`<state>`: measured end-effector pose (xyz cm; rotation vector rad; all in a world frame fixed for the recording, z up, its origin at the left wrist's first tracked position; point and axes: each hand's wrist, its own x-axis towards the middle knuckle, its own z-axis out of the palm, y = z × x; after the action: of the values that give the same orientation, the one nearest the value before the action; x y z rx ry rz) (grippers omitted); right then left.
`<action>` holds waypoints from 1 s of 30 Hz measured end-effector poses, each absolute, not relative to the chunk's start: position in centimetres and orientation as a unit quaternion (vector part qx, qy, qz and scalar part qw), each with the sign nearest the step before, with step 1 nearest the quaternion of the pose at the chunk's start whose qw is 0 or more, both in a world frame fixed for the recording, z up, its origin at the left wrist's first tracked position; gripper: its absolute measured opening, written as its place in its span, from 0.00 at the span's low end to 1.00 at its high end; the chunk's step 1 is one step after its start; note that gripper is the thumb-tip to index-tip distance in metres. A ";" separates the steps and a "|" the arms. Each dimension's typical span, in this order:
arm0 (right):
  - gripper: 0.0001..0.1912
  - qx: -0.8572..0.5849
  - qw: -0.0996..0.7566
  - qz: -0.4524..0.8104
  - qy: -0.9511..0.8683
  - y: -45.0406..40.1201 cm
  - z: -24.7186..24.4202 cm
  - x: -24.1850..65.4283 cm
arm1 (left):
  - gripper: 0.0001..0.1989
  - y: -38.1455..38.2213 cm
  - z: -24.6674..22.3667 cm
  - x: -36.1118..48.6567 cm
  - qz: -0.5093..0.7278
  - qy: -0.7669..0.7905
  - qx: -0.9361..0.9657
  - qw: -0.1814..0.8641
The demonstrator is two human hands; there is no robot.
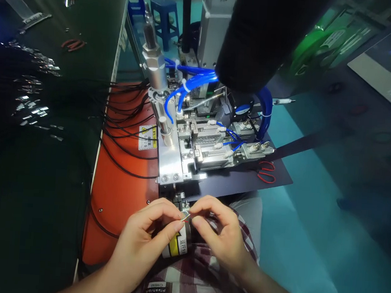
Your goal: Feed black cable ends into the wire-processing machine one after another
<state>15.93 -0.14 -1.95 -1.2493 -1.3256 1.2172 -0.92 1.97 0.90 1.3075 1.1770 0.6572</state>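
My left hand [153, 234] is closed in a pinch, thumb against index finger. Thin wires [186, 217], one whitish and one red, stick out from its fingertips. My right hand [225, 234] meets the whitish wire with thumb and index finger curled toward it; a small gap shows between those tips, and whether they grip it cannot be made out. Both hands are held in front of the near end of a metal machine [211, 152] with air cylinders and blue tubes. Below the fingertips is a white and yellow label [178, 245].
An orange machine base [123, 182] with black cables lies left. Red-handled scissors [266, 173] rest on the dark plate at right. Red-handled pliers [74, 45] and shiny small parts [32, 110] lie on the left table. A wide black tube [264, 40] hangs overhead. Behind stands a blue stool [165, 18].
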 end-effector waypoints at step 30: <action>0.11 -0.507 0.473 0.320 -0.645 -0.9 -1.0 16.3 | 0.05 2.1 1.0 -0.6 0.250 0.537 0.536 0.601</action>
<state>16.28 -0.86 -1.03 -1.2417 -1.5795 0.7840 -0.63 2.07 1.02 1.2414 1.2454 0.5804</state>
